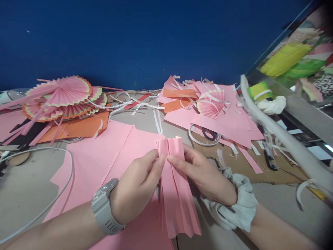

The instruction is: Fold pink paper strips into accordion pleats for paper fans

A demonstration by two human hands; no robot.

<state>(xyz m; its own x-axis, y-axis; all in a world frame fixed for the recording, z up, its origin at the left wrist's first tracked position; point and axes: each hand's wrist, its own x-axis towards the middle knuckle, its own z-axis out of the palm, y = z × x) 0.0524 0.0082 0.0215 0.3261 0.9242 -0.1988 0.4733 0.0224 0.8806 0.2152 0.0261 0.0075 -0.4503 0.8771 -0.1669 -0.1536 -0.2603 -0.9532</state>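
Observation:
A pleated pink paper (179, 201) stands in folds between my hands at the middle of the view, its lower end fanning toward me. My left hand (140, 180) pinches its upper left edge between thumb and fingers. On the upper right, my right hand (203, 173) grips the same paper, thumb in front and fingers behind. Flat pink sheets (99, 152) lie under and to the left of my left hand. I wear a grey watch (106, 206) on the left wrist and a pale scrunchie (234, 205) on the right.
Pleated pink paper fans (67, 93) are stacked at the back left over orange paper (75, 126). Pink scraps and a small fan (212, 104) cover cardboard (218, 156) at right. A white cable (70, 173) loops at left; a thick grey tube (275, 128) slants along the right. A blue wall (145, 41) stands behind.

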